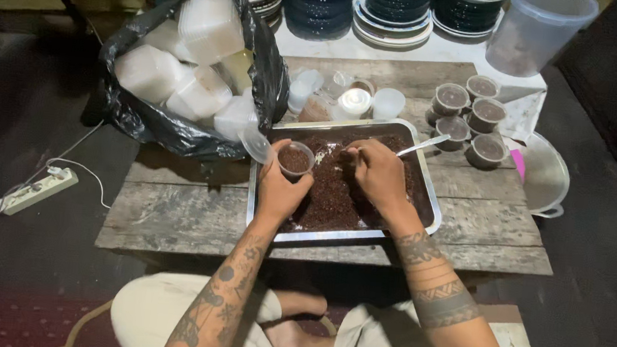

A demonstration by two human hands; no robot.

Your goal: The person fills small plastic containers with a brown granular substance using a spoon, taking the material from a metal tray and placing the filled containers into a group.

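A metal tray (433, 198) of dark brown crumbly food rests on a low wooden table (172, 221). My left hand (278, 186) holds a small clear plastic cup (295, 159) filled with the brown food over the tray's left side. My right hand (378, 173) grips a metal spoon (422, 143) whose handle points up and right, with the bowl end hidden in the food by my fingers.
Several filled cups (468, 118) stand at the table's back right. Empty cups and lids (351, 100) sit behind the tray. A black bag (185, 68) of clear containers lies at left. Stacked plates (394, 11), a plastic bucket (536, 30), a metal lid (546, 177), and a power strip (36, 190) surround the table.
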